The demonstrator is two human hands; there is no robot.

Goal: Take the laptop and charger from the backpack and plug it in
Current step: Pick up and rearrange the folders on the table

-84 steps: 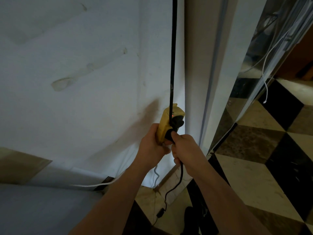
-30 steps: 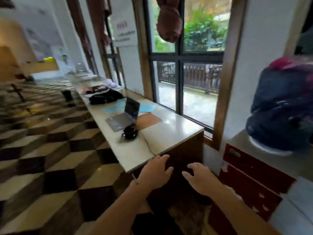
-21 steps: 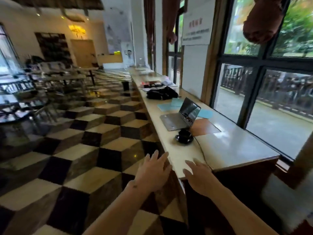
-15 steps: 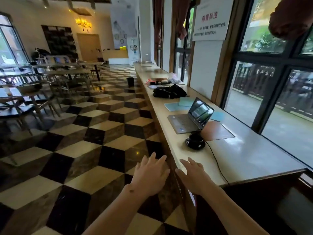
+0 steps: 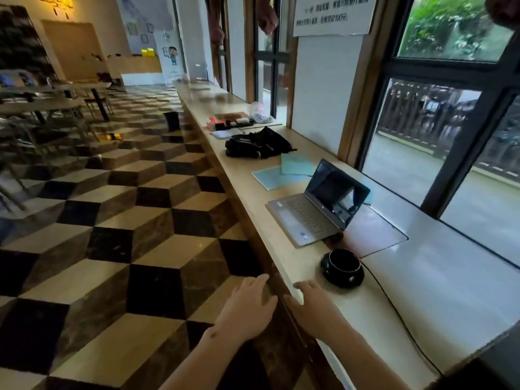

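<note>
An open grey laptop [image 5: 309, 218] sits on the long pale counter [image 5: 439, 291] by the window, its screen dark. A black charger cable [image 5: 394, 308] runs from behind the laptop along the counter toward its near right end. Farther along lies a black backpack [image 5: 257, 143], flat on the counter. My left hand [image 5: 246, 311] and my right hand [image 5: 315, 305] are held out in front of me with fingers straight, holding nothing. My left hand is over the floor beside the counter's edge; my right hand is over the counter's near edge.
A black cup on a black saucer [image 5: 342, 267] stands just beyond my right hand. Blue papers [image 5: 284, 171] and a brown mat [image 5: 374, 235] lie around the laptop. Tables and chairs [image 5: 50, 108] fill the room at left, over a chequered floor [image 5: 112, 235].
Earlier both hands gripped a black plug in a yellow socket strip near the floor. They have let go, and my view has risen and turned toward the counter with the laptop.
</note>
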